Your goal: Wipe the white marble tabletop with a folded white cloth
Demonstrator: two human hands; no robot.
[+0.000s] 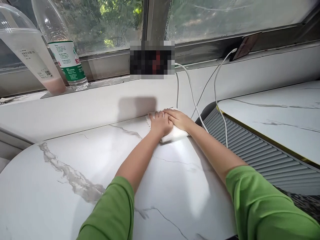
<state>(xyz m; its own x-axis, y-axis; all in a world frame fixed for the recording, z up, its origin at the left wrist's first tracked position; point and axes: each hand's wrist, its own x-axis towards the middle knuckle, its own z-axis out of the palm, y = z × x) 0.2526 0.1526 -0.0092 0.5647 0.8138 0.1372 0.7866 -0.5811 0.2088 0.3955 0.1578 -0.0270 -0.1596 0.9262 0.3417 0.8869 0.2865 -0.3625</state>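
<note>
A folded white cloth [174, 134] lies at the far edge of the white marble-patterned table [105, 160], close to the wall under the window. My left hand [160, 124] rests on it palm down, fingers spread toward the wall. Pressed against its right side, my right hand [180, 119] lies flat on the same cloth, fingers stretched out to the left. The hands touch each other and cover much of the cloth. Whether it is fabric or thick paper I cannot tell.
On the sill at left stand a plastic cup [32, 56] with a pink remainder and a water bottle [68, 63]. White cables [191, 86] hang near my right hand from a blurred-out device [152, 61] and a dark phone-like slab [245, 46]. Another table [280, 116] stands at right.
</note>
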